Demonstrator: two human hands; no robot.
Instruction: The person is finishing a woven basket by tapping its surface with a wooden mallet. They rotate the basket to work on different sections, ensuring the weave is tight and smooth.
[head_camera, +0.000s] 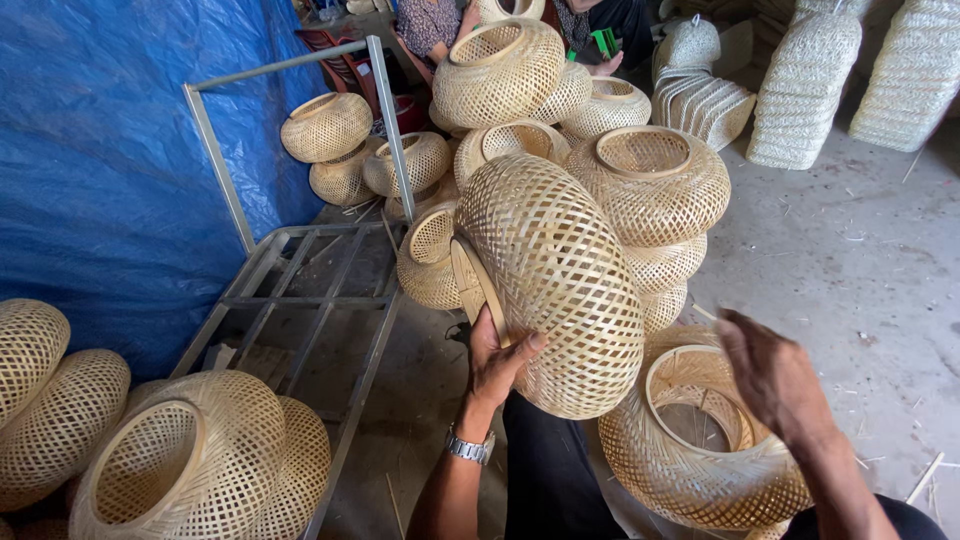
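Woven bamboo lampshade (560, 280): gripped at rim by left hand (497, 362). Right hand (775, 378): open, empty, above second lampshade (690, 440). Blue tarpaulin (110, 150) left.

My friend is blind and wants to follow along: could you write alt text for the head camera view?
A person's left hand holds up a round woven bamboo basket by its rim, while the right hand hovers open above another woven basket near their lap. Piles of similar baskets surround them, with a grey metal frame and blue tarpaulin to the left.

Soft even daylight, sharp center, wide-angle bending (esp. at edges)
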